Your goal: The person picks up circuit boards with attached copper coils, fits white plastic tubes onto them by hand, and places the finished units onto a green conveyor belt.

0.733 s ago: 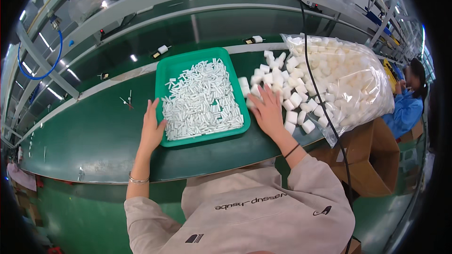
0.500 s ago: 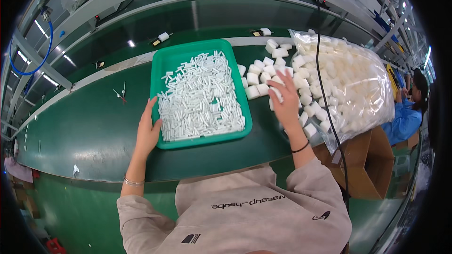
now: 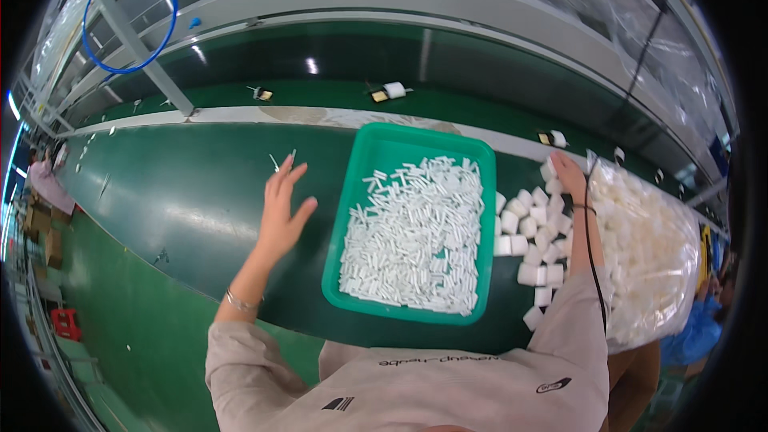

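My left hand point(image 3: 282, 210) is raised over the bench, fingers stretched and apart, holding nothing. Beyond its fingertips lie small thin white pieces with wires point(image 3: 276, 163). To its right, apart from it, is a green tray point(image 3: 342, 228) heaped with short white tube-like pieces point(image 3: 412, 232). My right hand point(image 3: 570, 176) reaches to the far end of a pile of white rounded blocks point(image 3: 540, 222), right of the tray. Its fingers are bent together against a white block point(image 3: 548, 170); the fingertips are partly hidden.
A clear plastic bag point(image 3: 650, 252) full of white blocks stands at the right, with a dark cable point(image 3: 596, 268) hanging before it. Behind a pale rail point(image 3: 232, 114), a green strip carries small white-and-black plug-like parts point(image 3: 390, 92). A blue hose point(image 3: 120, 70) hangs at upper left.
The view has shifted, so the bench contents appear farther right and lower. My left hand has left the tray's edge. My right hand has moved from the middle of the block pile to its far end.
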